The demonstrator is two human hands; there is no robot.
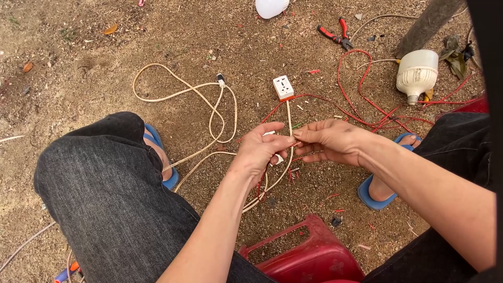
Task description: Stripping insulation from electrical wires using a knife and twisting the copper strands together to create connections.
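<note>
I see my left hand (260, 149) and right hand (329, 140) pinching thin red wire (299, 156) together, its tip hidden under my fingers. A small white piece (277, 157) peeks from my left hand. It is over the sandy ground (78, 68), near the square white socket (283, 87).

- Red wire (314, 99): thin, insulated, slack. One end is pinched where the fingertips of both hands meet; from there it is run up and away from the fingers in loose tangled loops over the dirt, well beyond them to the upper right.
- Cream cable (289, 131): thicker, pale, flexible. It is passed just behind the left fingertips and curves down below them; above the fingers it is led straight to the socket block.
- Socket block (283, 87): small, square, white with an orange edge, lying flat, face up, a short way above the fingertips, untouched.
- Small white piece (278, 158): held under the left fingers, mostly hidden; kind not discernible.
</note>
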